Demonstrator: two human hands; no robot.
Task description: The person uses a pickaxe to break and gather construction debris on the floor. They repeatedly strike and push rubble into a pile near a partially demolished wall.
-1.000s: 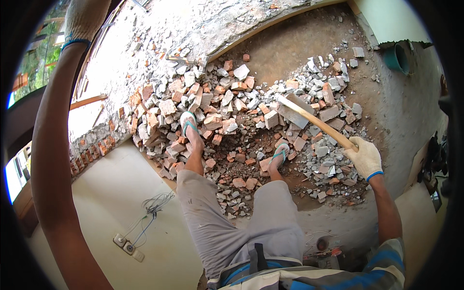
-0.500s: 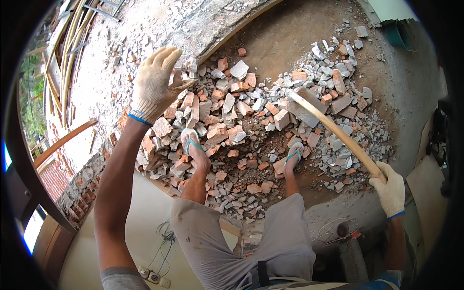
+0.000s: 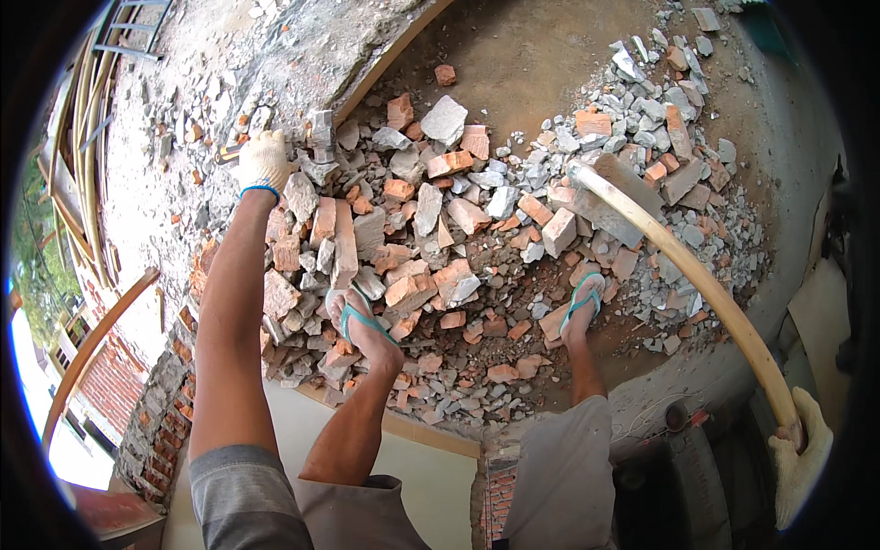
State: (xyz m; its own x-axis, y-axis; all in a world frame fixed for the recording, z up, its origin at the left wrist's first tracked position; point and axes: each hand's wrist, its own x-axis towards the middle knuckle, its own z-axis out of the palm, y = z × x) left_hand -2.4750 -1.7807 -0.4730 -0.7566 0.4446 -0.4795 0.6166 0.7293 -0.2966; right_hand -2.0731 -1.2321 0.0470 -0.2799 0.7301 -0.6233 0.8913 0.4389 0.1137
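My left hand [image 3: 264, 159], in a cream knit glove with a blue cuff, is closed around the handle of a hammer [image 3: 322, 136]. The hammer's grey head points right, and a black and yellow handle end sticks out on the left. At the lower right my right hand [image 3: 803, 456], gloved alike, is closed on the end of a hoe's long wooden handle [image 3: 701, 275]. The flat grey hoe blade [image 3: 616, 194] rests on the rubble. Broken bricks and mortar chunks [image 3: 412, 289] lie heaped between the two tools.
My sandalled feet [image 3: 362, 321] stand among the loose rubble. A wooden edge [image 3: 390, 57] runs beside a rough concrete slab at the top. Long wooden strips [image 3: 84, 165] are piled at the far left, near a broken brick wall [image 3: 158, 431]. A dark green bucket [image 3: 768, 35] stands far right.
My left hand was open above the rubble and has closed on the hammer. My right hand has moved down and outward along with the hoe handle's end; the blade stays on the rubble.
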